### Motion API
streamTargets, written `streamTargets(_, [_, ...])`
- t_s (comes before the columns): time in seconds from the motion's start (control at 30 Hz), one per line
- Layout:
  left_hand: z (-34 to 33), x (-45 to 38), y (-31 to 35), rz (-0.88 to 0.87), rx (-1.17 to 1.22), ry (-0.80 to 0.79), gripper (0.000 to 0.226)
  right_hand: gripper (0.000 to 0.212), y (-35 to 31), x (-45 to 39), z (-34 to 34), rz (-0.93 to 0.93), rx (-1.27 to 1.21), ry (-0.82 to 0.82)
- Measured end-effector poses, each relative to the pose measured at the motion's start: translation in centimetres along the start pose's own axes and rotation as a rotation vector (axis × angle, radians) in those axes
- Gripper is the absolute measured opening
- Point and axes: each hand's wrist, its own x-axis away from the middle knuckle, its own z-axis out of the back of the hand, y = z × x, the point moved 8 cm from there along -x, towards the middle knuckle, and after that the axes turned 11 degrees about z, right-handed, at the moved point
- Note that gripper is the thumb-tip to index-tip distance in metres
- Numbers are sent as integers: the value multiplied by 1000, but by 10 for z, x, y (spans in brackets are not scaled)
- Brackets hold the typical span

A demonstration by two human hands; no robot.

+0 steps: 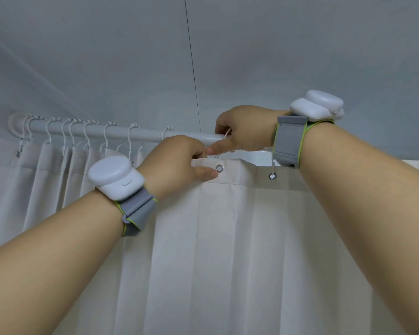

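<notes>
A cream shower curtain (228, 238) hangs below a white rod (121, 132) that runs from the upper left toward the centre. My left hand (177, 163) pinches the curtain's top hem just left of a metal eyelet (219, 168). My right hand (242, 129) is up at the rod and holds a white wire hook (225, 136) between its fingers, directly above that eyelet. A second eyelet (272, 176) further right has a white hook through it. Both wrists carry grey straps with white pods.
Several white hooks (107, 134) hang along the rod to the left, holding the gathered part of the curtain (46, 170). A white rod mount (16, 120) meets the wall at far left. The pale ceiling (203, 44) lies close above.
</notes>
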Motion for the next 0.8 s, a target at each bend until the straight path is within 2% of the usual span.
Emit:
streamTargets(0.1, [-1, 1, -3, 8, 28, -48, 17, 46, -3, 0, -3, -12, -12, -67])
streamTargets(0.2, [-3, 2, -2, 4, 35, -87, 8, 27, 0, 2, -1, -34, -39, -76])
streamTargets(0.27, [-4, 2, -2, 12, 28, -105, 14, 24, 0, 3, 1, -18, -10, -103])
streamTargets(0.33, [-5, 1, -1, 30, 20, -100, 27, 27, -1, 4, 2, 4, 14, -142])
streamTargets(0.43, [-6, -1, -1, 64, 39, -81, 32, 36, 0, 2, 3, 11, 29, -180])
streamTargets(0.63, [-10, -2, -4, 80, 12, -47, 42, 38, 4, -2, 6, 33, 28, -104])
streamTargets(0.73, [-11, -3, -7, 73, -28, -12, 41, 46, 4, 0, 4, 47, -33, -180])
streamTargets(0.8, [-13, -4, -8, 77, -43, -1, 38, 54, 3, 1, 2, 58, 12, -255])
